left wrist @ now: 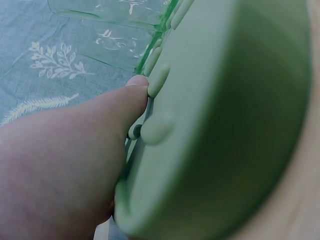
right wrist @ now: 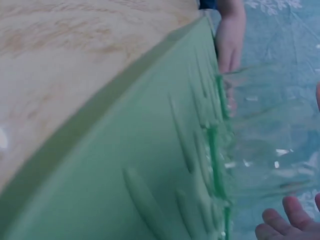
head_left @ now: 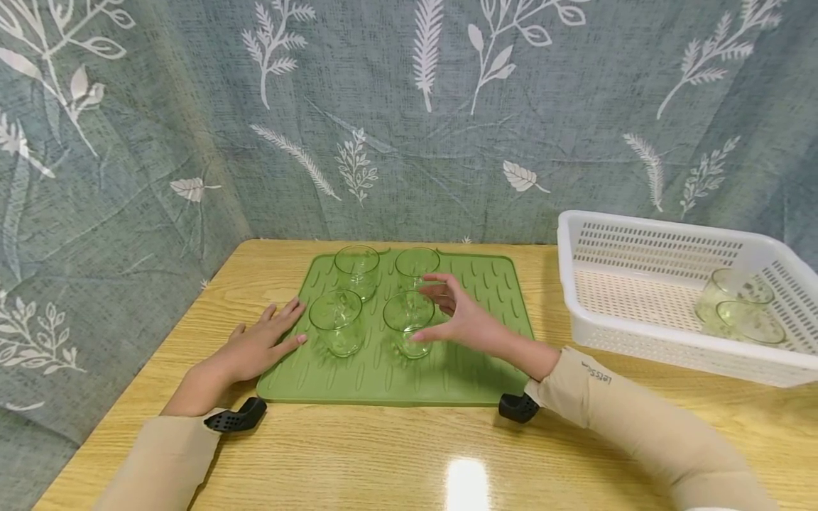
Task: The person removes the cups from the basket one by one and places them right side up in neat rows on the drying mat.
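Observation:
On the green drying mat [head_left: 473,380] stand several clear green-tinted glasses, upright in two rows. My right hand [head_left: 469,323] is around the front right glass [head_left: 404,325], thumb overlapping its near side and fingers spread beyond its rim. In the right wrist view, the fingertips [right wrist: 295,212] show a gap from that glass. My left hand [head_left: 255,348] lies flat over the mat's left edge, beside the front left glass [head_left: 337,325]. Behind are the back left glass [head_left: 358,270] and the back right glass [head_left: 412,262], partly covered by my right fingers.
A white perforated plastic basket [head_left: 639,337] sits at the right of the wooden table [head_left: 332,454]. Inside it, at its right end, are two more glasses [head_left: 750,323]. A blue-grey curtain [head_left: 383,142] with white leaf prints hangs behind and to the left.

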Motion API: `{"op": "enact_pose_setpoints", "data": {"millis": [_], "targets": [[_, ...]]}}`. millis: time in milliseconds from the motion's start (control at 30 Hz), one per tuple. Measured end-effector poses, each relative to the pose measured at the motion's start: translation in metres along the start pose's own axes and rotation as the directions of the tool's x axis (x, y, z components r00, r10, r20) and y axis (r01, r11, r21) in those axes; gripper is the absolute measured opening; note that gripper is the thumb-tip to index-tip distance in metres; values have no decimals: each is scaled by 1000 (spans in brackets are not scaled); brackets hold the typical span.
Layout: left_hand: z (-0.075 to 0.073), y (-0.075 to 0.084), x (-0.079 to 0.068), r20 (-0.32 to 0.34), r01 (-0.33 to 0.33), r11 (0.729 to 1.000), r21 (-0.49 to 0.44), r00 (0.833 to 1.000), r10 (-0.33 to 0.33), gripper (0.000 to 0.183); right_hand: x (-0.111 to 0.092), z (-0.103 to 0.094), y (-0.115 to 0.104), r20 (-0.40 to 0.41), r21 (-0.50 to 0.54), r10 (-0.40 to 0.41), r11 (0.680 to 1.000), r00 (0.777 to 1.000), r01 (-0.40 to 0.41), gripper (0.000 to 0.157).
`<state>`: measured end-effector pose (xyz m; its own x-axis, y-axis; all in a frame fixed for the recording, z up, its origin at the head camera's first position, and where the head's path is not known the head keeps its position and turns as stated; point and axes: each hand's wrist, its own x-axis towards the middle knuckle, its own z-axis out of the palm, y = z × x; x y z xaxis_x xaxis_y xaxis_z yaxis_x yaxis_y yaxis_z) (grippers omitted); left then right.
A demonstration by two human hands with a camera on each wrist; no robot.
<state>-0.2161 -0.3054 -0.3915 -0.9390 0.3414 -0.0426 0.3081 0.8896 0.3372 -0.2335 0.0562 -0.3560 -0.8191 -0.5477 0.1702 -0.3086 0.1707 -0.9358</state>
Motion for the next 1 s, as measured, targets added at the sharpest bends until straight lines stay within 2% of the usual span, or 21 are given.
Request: {"op": "enact_pose_setpoints", "data": {"millis": [267,533,767,1000], "targets": [[-1,1,1,10,2,1000,0,1000,-2,73,-11,-23,-8,-37,-31,-67,997,997,66,73],[-3,3,0,15,8,1000,-1,1000,-8,73,-33,-42,-23,-33,-88,-122,989,992,119,62],[-4,4,0,11,2,1000,-1,1000,-2,74,-52,-60,-32,-39,-196,-214,959,976,202,52],[-2,6,1,12,2,1000,4,1000,-2,73,-71,-82,-37,-85,-297,-253,930,964,217,48]]}}
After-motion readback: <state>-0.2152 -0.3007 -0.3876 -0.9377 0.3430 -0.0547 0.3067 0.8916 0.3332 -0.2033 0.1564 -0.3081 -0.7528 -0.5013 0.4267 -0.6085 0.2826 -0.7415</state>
